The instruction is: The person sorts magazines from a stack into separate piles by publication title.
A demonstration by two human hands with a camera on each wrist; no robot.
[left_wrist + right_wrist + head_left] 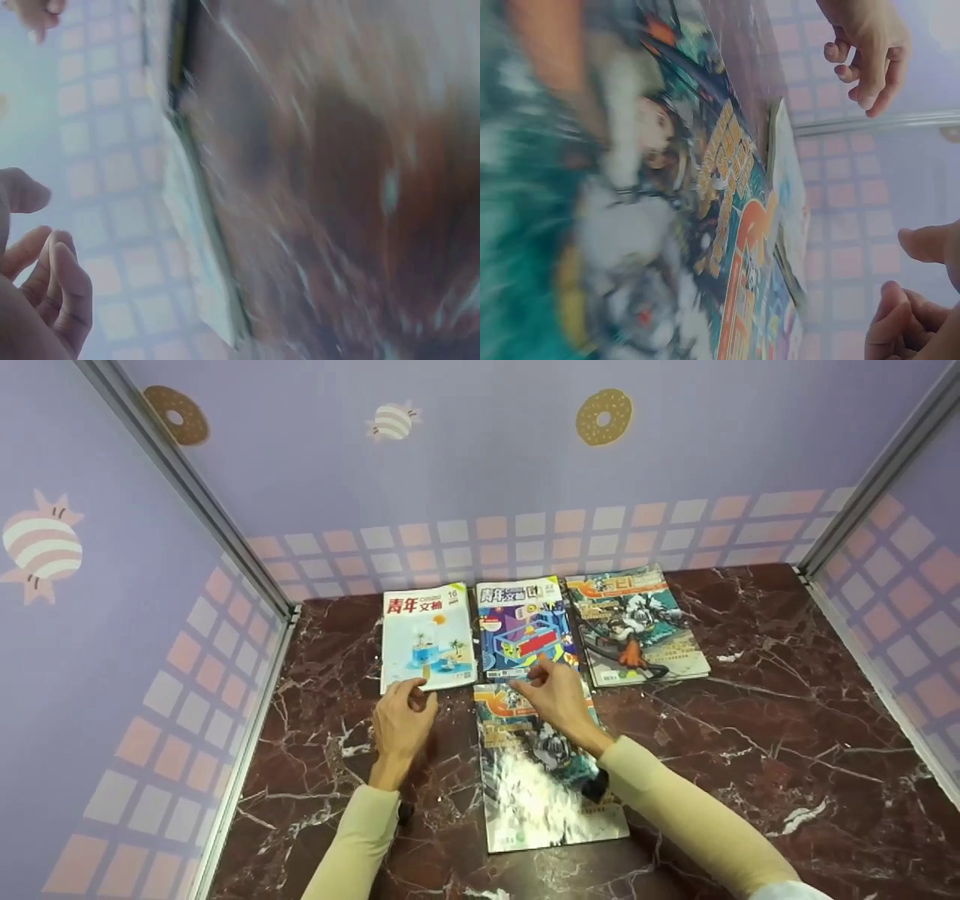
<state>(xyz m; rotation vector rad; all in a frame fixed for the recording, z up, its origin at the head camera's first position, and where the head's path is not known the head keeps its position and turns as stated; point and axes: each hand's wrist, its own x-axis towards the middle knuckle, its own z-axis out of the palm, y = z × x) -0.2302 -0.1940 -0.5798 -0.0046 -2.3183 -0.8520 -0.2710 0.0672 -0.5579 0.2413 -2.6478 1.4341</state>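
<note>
My left hand (401, 724) hovers by the lower edge of a white magazine (409, 622) with red title characters. Its thumb and fingers are bent and apart, with nothing between them. Over the seam between a purple-blue magazine (517, 619) and a front magazine (525, 787) is my right hand (559, 697). A gap shows between its thumb and loosely curled fingers (900, 322) in the right wrist view. Glare whitens the front magazine's cover, and my right hand and sleeve hide part of it.
To the right of the purple-blue magazine lies another magazine (637, 622), its cover like the front one's. All rest on a dark red marbled tabletop (757, 735). Lilac panels with printed sweets and squares enclose it at the back (495, 472), left (90, 660) and right.
</note>
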